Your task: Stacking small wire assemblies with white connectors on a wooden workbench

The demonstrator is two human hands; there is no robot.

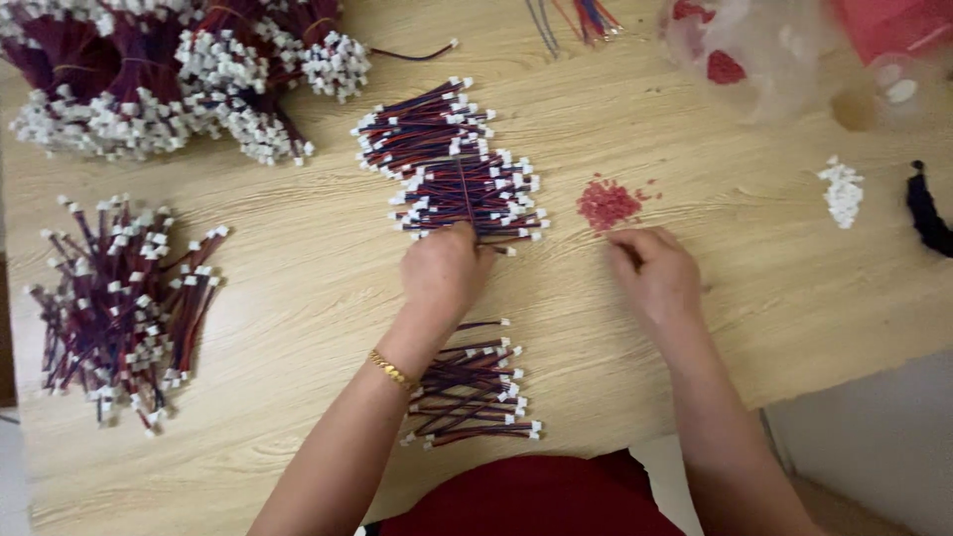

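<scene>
At the far right corner of the wooden table (754,199) lies one clear plastic bag (740,45) (crumpled, with red pieces inside). No labels, signs or screens are visible.

Bare table (774,268) lies open at right centre, between the red bits (608,203) and the white bits (843,192). Wire piles block the upper left (169,79), the left edge (119,308), the centre (452,164) and the lower middle (472,382). A clear lane runs between the left and centre piles.
</scene>
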